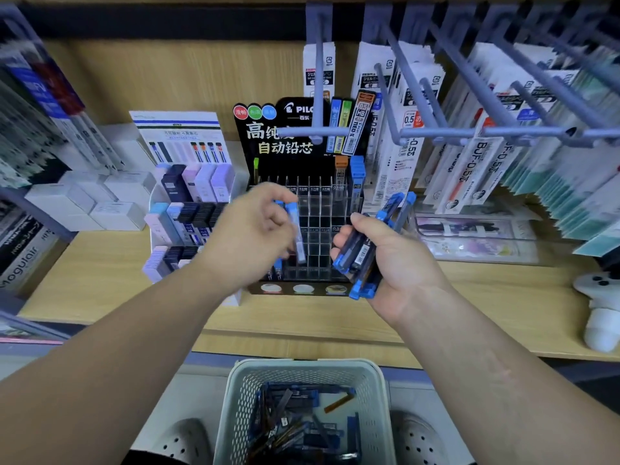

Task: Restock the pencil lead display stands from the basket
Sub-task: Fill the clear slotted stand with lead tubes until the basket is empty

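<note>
A black Pilot lead display stand (303,142) with a clear slotted rack (318,209) sits on the wooden shelf. Most slots look empty; an orange case (340,176) and a blue case (357,179) stand at the back right. My left hand (255,236) pinches one blue-capped lead case (297,229) over the rack's left side. My right hand (382,263) grips a bundle of several blue-capped lead cases (364,253) in front of the rack's right side. The white basket (235,407) below holds several more lead cases (302,421).
A white tiered stand with pastel and dark lead cases (188,209) stands left of the Pilot stand. Grey peg hooks (436,129) with hanging refill packs jut out above and to the right. White boxes (94,203) lie at the left. A white figure (600,307) stands at the shelf's right end.
</note>
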Available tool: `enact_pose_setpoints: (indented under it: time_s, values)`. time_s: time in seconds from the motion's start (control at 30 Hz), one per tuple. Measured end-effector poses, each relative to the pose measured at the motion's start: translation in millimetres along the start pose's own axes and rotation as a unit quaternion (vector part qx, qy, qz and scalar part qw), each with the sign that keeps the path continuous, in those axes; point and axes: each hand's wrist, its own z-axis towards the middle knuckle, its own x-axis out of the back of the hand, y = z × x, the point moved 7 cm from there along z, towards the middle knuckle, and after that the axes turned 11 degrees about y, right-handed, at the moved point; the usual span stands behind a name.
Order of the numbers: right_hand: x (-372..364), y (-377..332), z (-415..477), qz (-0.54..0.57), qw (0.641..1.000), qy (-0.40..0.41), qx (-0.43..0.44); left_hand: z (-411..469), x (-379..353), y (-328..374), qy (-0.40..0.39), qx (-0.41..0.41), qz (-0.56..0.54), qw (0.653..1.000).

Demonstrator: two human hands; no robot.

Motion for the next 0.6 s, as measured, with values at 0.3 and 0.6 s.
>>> enact_pose_setpoints:
  time_s: [0.3, 0.6]
  values:
    - [7.5, -3.0, 3.1, -0.016, 1.000, 0.013, 0.011, 26.6, 26.8, 2.7, 0.126, -0.112, 0.000, 0.986]
    - [6.5, -3.6, 6.8, -0.021, 1.000, 0.009, 0.013, 31.5, 18.4, 4.9, 0.097, -0.177, 0.113, 0.973]
